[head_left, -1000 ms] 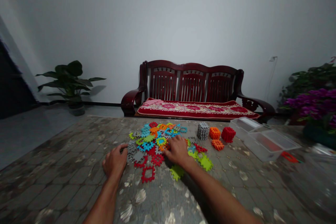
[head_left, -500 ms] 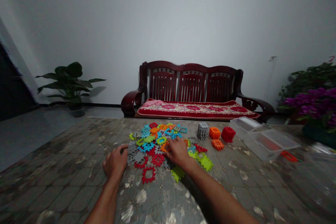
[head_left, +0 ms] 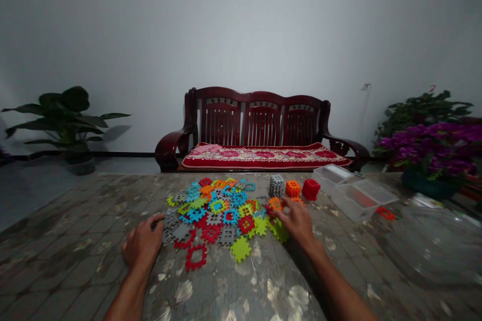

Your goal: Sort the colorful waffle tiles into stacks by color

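My right hand point(head_left: 297, 218) pinches an orange interlocking puzzle block point(head_left: 276, 204) at the right edge of the pile, close to the stacks. Below its fingers lie lime green blocks point(head_left: 278, 230), partly covered by the hand. My left hand point(head_left: 143, 241) rests on the table left of the pile, beside grey blocks point(head_left: 172, 225). Its fingers are loosely bent, with a gap between thumb and forefinger and nothing visible in it. The mixed pile has flat notched squares, among them a red frame block point(head_left: 196, 257), a lime block point(head_left: 241, 250) and a blue block point(head_left: 230, 216).
Behind my right hand stand a grey stack point(head_left: 277, 186), an orange stack point(head_left: 293, 189) and a red stack point(head_left: 311, 189). Farther right are a clear plastic box point(head_left: 357, 200), a small orange-red item point(head_left: 386, 213) and purple flowers point(head_left: 433, 148). A wooden bench point(head_left: 263, 110) stands beyond the table.
My right hand has moved right from the middle of the pile to its right edge, with an orange block in its fingers. The view has turned slightly right. My left hand stays beside the grey blocks.
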Tool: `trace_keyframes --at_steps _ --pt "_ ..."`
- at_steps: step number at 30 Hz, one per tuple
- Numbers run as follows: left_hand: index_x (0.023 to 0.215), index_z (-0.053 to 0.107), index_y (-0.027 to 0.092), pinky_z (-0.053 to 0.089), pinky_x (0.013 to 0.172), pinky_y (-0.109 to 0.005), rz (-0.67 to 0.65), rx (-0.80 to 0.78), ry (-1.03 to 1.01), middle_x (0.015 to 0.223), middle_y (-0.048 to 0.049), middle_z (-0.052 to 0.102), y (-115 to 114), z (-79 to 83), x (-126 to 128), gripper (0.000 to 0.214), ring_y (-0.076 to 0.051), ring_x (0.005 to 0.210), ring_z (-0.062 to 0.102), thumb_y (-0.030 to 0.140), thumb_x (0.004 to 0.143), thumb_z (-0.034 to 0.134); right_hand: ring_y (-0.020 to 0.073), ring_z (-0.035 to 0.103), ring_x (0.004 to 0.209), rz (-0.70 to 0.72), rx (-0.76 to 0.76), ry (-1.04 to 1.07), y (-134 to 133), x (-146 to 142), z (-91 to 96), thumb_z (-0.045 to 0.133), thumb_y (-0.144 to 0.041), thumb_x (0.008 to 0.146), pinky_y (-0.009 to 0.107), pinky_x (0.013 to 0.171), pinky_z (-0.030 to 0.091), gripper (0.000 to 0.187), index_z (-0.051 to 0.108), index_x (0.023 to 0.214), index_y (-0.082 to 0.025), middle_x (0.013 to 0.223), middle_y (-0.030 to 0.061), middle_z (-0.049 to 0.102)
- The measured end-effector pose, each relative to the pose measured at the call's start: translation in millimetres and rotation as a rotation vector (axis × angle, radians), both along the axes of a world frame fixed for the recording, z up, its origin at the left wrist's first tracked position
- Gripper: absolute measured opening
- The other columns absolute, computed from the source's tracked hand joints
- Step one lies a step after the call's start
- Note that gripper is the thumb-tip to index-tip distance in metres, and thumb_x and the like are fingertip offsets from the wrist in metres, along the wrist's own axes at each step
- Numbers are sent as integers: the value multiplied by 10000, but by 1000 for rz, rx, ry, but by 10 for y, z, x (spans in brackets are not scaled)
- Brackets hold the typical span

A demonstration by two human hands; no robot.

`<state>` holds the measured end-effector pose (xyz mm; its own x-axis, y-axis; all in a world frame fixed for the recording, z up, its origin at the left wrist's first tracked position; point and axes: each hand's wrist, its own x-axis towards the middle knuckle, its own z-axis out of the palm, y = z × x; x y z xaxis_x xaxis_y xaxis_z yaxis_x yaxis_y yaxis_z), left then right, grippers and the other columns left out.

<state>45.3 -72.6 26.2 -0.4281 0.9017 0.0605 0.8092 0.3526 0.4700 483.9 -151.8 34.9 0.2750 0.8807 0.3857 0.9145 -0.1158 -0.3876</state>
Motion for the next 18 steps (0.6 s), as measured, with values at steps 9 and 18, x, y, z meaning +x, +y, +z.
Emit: trace_keyframes --at_steps 9,18 --pt "1197 811 331 536 1004 -529 18 48 32 1313 -83 787 19 -42 -25 413 -370 1208 692 440 963 489 341 655 1209 -341 -217 -143 21 495 197 574 -511 993 409 992 450 567 649 1459 -195 1255 178 747" --pt "1284 780 301 524 1022 -561 4 -14 29 1379 -105 752 30 -25 -33 495 -390 1267 658 439 999 398 373 610 1306 -365 -296 -135 75 484 113 589 -511 984 466 1053 442 649 556 1537 -173 1379 219 685"
